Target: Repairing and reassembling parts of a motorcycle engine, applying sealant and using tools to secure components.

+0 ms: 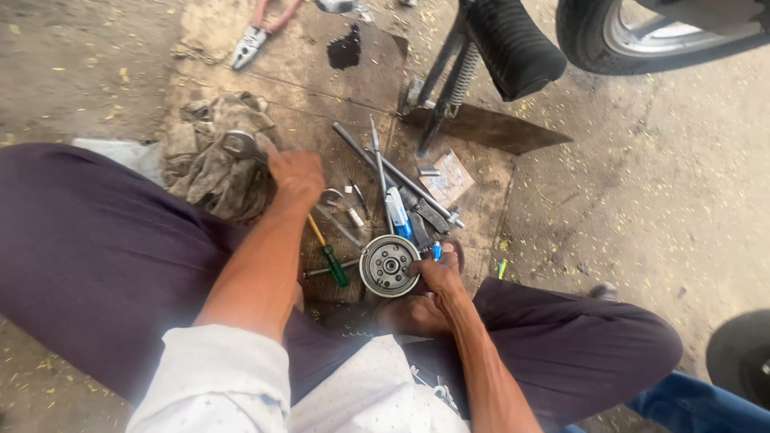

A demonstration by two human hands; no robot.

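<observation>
Your white sleeves and dark trouser legs fill the foreground as you sit on the ground. Your right hand (437,277) is closed on the rim of a round metal clutch hub (388,265) standing on the mat between your knees. Your left hand (295,172) reaches forward, fingers curled on a spanner (241,146) lying across a dirty rag (215,164). A green-handled screwdriver (330,261) lies just beside the hub.

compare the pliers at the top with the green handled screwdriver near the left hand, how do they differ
The pliers have reddish handles and lie far from both hands; the green-handled screwdriver lies just beside the left hand's forearm. The pliers have two splayed handles; the screwdriver is one straight shaft. Both lie untouched on the mat.
</observation>
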